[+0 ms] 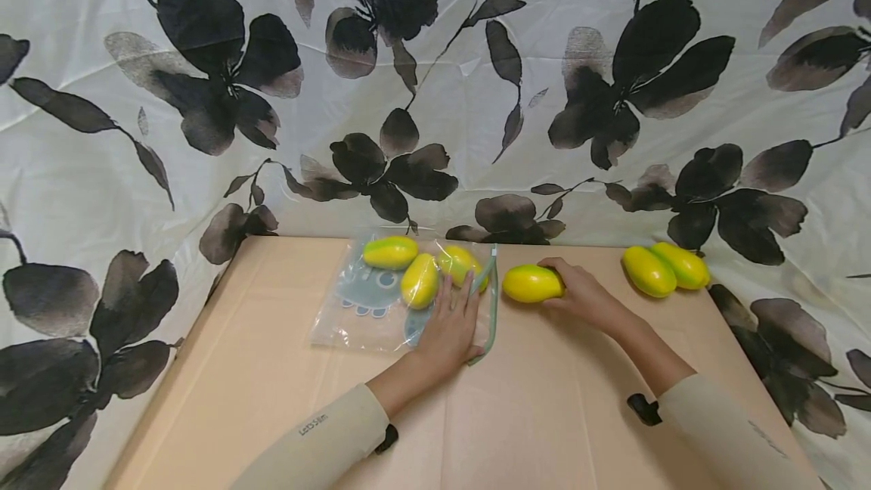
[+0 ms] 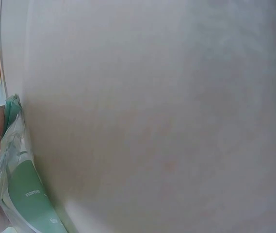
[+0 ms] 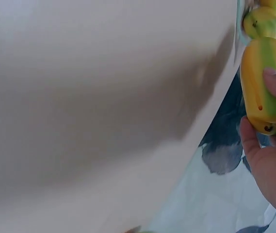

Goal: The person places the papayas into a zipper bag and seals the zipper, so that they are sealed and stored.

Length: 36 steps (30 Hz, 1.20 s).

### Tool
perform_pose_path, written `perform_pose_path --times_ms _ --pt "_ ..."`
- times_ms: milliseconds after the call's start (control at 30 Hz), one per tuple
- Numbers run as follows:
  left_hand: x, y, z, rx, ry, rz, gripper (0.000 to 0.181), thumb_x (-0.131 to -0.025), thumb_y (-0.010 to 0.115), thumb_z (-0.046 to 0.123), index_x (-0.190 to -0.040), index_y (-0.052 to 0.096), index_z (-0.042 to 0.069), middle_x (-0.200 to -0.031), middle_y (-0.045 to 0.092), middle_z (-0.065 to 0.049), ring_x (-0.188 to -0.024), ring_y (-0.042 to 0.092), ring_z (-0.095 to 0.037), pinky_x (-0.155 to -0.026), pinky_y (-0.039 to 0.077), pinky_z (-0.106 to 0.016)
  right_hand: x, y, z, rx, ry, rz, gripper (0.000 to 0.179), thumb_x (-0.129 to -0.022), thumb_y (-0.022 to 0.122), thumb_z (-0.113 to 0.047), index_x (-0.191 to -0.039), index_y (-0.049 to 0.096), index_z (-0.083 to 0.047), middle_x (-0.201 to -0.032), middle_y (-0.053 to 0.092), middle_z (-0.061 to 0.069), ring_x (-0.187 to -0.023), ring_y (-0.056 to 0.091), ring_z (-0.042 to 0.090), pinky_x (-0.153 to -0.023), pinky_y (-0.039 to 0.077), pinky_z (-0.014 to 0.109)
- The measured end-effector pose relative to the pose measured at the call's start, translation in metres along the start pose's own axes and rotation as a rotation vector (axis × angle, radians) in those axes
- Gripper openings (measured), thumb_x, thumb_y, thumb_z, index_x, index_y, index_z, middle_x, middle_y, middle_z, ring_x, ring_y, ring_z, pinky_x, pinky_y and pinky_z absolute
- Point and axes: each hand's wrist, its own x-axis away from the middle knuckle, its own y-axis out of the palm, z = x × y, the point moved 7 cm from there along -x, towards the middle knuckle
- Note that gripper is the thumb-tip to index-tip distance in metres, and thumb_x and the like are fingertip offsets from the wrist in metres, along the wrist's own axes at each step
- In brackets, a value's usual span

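Note:
A clear zip bag (image 1: 340, 331) with a blue cartoon print and a green zip edge lies near the table's back edge. Inside it are three yellow-green mangoes, one at its upper left (image 1: 390, 252). My left hand (image 1: 445, 331) holds the bag at its mouth, where the green edge (image 2: 12, 114) stands raised beside the thumb in the left wrist view. Just right of the mouth, my right hand (image 1: 578, 289) grips another mango (image 1: 533, 283) from its right end. The right wrist view has thumb and fingers around this mango (image 3: 266, 82).
Two more mangoes, one on the left (image 1: 649, 271) and one on the right (image 1: 683, 265), lie side by side at the table's back right corner. A floral cloth (image 1: 476, 97) hangs behind the light brown tabletop (image 1: 531, 414).

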Motion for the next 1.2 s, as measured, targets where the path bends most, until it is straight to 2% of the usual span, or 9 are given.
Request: perform_pose_path --times_ms 100,233,400,567,733,1033,1200 --pt "0.0 0.0 0.0 0.007 -0.002 0.004 0.116 -0.081 0.083 0.054 -0.163 0.02 0.004 -0.174 -0.001 -0.018 -0.156 0.006 -0.053 -0.126 0.02 -0.055 -0.004 0.008 -0.005 -0.017 0.007 -0.016 0.072 -0.085 0.084 -0.009 -0.146 0.046 -0.003 -0.139 0.059 0.021 -0.119 0.057 0.041 -0.107 0.044 0.062" --pt "0.0 0.0 0.001 -0.021 0.012 0.042 0.116 -0.079 0.085 0.054 -0.162 0.024 0.002 -0.173 0.005 -0.02 -0.155 0.012 -0.055 -0.125 0.025 -0.056 -0.009 0.019 -0.009 -0.036 0.009 -0.037 0.071 -0.086 0.083 -0.008 -0.147 0.046 -0.005 -0.141 0.059 0.019 -0.123 0.057 0.04 -0.109 0.045 0.061" --pt "0.0 -0.001 0.002 -0.045 0.025 0.056 0.119 -0.077 0.086 0.055 -0.162 0.023 0.001 -0.173 0.005 -0.021 -0.154 0.015 -0.055 -0.122 0.03 -0.057 -0.013 0.03 -0.014 -0.032 -0.046 -0.042 0.068 -0.085 0.082 -0.006 -0.145 0.05 -0.002 -0.142 0.06 0.019 -0.128 0.058 0.039 -0.11 0.045 0.058" --pt "0.0 0.0 0.002 -0.083 0.023 0.067 0.123 -0.076 0.086 0.058 -0.162 0.021 0.0 -0.173 0.005 -0.021 -0.154 0.016 -0.055 -0.123 0.029 -0.056 -0.016 0.035 -0.023 -0.008 -0.103 -0.038 0.067 -0.086 0.082 -0.008 -0.145 0.053 -0.002 -0.138 0.056 0.022 -0.125 0.057 0.04 -0.109 0.046 0.059" --pt "-0.002 0.001 0.001 -0.086 0.008 0.064 0.126 -0.075 0.086 0.059 -0.163 0.018 0.001 -0.174 0.003 -0.019 -0.155 0.016 -0.053 -0.124 0.028 -0.055 -0.018 0.04 -0.031 -0.011 -0.114 -0.061 0.067 -0.087 0.081 -0.008 -0.148 0.053 -0.003 -0.128 0.053 0.022 -0.116 0.055 0.035 -0.104 0.05 0.056" --pt "-0.002 -0.003 0.002 -0.103 0.007 0.073 0.124 -0.073 0.087 0.06 -0.162 0.023 0.001 -0.173 0.007 -0.02 -0.154 0.019 -0.054 -0.123 0.03 -0.054 -0.018 0.046 -0.04 -0.049 -0.16 -0.146 0.059 -0.094 0.068 0.002 -0.148 0.047 0.003 -0.144 0.055 0.023 -0.13 0.057 0.038 -0.11 0.047 0.054" --pt "-0.001 -0.003 0.003 -0.121 0.016 0.088 0.121 -0.073 0.087 0.06 -0.16 0.027 0.001 -0.173 0.008 -0.021 -0.153 0.02 -0.054 -0.122 0.032 -0.055 -0.017 0.047 -0.04 -0.121 -0.147 -0.168 0.055 -0.094 0.072 -0.002 -0.144 0.049 0.002 -0.142 0.06 0.021 -0.124 0.064 0.037 -0.104 0.054 0.048"
